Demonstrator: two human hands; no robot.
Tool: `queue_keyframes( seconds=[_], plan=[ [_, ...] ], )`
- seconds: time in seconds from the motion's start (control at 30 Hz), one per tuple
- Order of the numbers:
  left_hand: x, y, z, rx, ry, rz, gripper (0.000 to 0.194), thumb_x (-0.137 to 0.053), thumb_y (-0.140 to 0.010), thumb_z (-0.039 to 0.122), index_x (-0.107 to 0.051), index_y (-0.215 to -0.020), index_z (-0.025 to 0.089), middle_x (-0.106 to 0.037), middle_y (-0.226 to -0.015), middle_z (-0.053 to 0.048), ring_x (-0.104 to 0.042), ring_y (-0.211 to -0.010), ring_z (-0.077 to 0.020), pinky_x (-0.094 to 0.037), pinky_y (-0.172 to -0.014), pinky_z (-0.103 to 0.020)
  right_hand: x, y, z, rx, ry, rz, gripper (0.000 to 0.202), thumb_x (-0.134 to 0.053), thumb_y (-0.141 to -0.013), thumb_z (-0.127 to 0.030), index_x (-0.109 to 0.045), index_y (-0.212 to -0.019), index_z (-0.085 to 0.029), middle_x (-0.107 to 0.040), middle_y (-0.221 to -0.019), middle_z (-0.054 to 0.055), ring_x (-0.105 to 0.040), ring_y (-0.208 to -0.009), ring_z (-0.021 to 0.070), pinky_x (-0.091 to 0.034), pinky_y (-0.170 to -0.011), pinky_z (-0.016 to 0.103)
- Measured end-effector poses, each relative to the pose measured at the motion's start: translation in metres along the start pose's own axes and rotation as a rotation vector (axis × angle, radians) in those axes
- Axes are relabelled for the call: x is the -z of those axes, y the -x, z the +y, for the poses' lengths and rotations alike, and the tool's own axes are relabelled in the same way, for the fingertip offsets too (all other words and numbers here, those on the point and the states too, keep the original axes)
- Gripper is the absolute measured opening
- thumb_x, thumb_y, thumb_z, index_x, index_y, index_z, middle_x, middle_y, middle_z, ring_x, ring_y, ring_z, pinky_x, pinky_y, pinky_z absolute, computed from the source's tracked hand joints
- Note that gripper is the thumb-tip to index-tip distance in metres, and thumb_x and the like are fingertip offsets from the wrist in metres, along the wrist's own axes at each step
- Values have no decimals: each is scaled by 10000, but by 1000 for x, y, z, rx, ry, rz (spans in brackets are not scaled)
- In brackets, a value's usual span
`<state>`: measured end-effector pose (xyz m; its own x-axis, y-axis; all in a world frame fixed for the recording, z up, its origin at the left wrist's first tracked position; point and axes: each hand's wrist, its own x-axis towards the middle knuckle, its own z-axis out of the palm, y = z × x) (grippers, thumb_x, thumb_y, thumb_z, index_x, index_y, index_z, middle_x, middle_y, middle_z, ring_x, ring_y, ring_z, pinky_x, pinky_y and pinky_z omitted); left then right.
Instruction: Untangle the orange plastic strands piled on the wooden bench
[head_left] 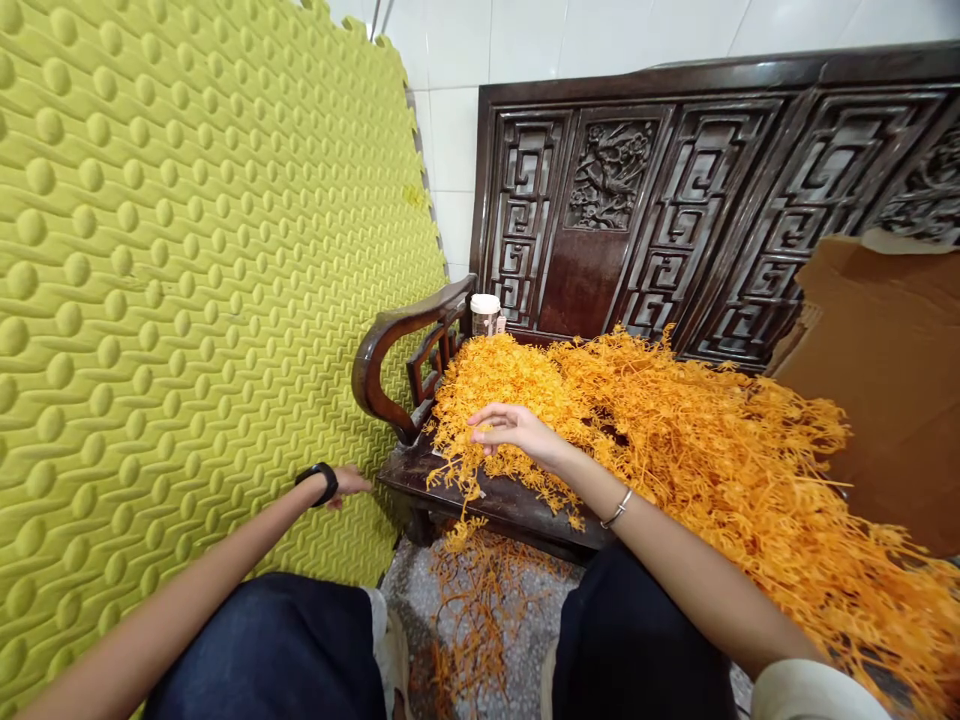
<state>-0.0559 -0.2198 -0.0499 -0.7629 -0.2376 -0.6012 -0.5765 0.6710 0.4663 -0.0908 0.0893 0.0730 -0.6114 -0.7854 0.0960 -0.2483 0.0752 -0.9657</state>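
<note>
Orange-yellow plastic sprigs with branching, frilly tips lie in two merging masses on a dark carved wooden bench (517, 515): a low, compact heap (510, 375) by the armrest and a much larger, long-stemmed pile (712, 430) spreading past the person's right arm. From where I stand, the big pile looks to hold far more than the small one, so I'd judge plenty is left in it; the compact heap looks like the portion done, though nothing confirms that. Darker orange thin stems (480, 610) lie scattered on the speckled floor between the feet.

The right hand (506, 428) hovers over the small heap's front edge, fingers loosely curled, thumb near the fingertips; whether a sprig is pinched there I cannot tell. The left hand (349, 485) hangs beside the bench corner, near the yellow-green bumpy foam mat (187, 200); its fingers are too hidden to tell whether they are apart or together.

Counting up: one bench, two masses of sprigs, one white-lidded cup (485, 318) behind the small heap, one brown cardboard piece (892, 400), one black wristband (328, 483), one silvery bracelet (617, 509). Single sprigs are too tangled to count.
</note>
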Motion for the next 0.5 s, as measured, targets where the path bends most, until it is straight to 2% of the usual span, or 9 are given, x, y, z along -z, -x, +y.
queue_keyframes(
  seconds=[0.07, 0.1, 0.13, 0.23, 0.33, 0.4, 0.5],
  plan=[
    [-2, 2, 5, -83, 58, -149, 254, -436, -754, 339, -415, -775, 86, -444, -745, -73, -473, -486, -138, -335, -432, -249, -1, 0, -2, 1, -3, 1, 413, -633, -664, -274, -479, -989, -70, -537, -857, 91, -519, -641, 88, -427, -650, 245],
    [-2, 2, 6, -90, 82, -172, 261, -440, -757, 346, -419, -784, 86, -441, -763, -72, -483, -512, -137, -346, -445, -249, -1, 1, -2, -1, -19, 5, 420, -641, -654, -266, -461, -980, -71, -536, -863, 90, -521, -640, 89, -430, -656, 250],
    [-2, 3, 6, -77, 96, -132, 266, -434, -764, 349, -406, -808, 89, -429, -766, -69, -471, -509, -124, -342, -446, -242, -1, 1, -2, -3, -37, 11, 428, -652, -641, -254, -439, -966, -74, -536, -865, 88, -523, -637, 91, -432, -657, 254],
    [1, 3, 5, 21, 86, 155, 258, -384, -796, 341, -311, -851, 100, -353, -701, -32, -353, -428, -61, -285, -420, -211, -2, 2, -3, -6, -52, 20, 414, -658, -630, -237, -406, -920, -83, -535, -850, 78, -528, -641, 97, -438, -667, 265],
    [6, 8, 8, 4, 20, 271, 252, -370, -801, 342, -357, -770, 92, -364, -619, -36, -360, -443, -90, -282, -447, -222, -4, 3, -5, -10, -7, 8, 371, -650, -637, -250, -461, -895, -62, -536, -821, 79, -527, -652, 95, -444, -691, 269],
    [12, 18, 16, -46, -39, 404, 260, -397, -787, 324, -398, -670, 91, -400, -599, -59, -389, -507, -116, -273, -491, -223, -5, 4, -7, -24, 2, 22, 361, -653, -628, -237, -502, -894, -45, -543, -830, 85, -527, -679, 88, -440, -717, 256],
    [20, 43, 33, -135, -78, 825, 298, -382, -789, 337, -410, -606, 102, -420, -621, -51, -362, -583, -114, -223, -529, -218, -5, 4, -8, 6, 52, 47, 347, -654, -625, -230, -567, -911, -52, -542, -769, 53, -498, -666, 58, -429, -693, 202]
  ],
)
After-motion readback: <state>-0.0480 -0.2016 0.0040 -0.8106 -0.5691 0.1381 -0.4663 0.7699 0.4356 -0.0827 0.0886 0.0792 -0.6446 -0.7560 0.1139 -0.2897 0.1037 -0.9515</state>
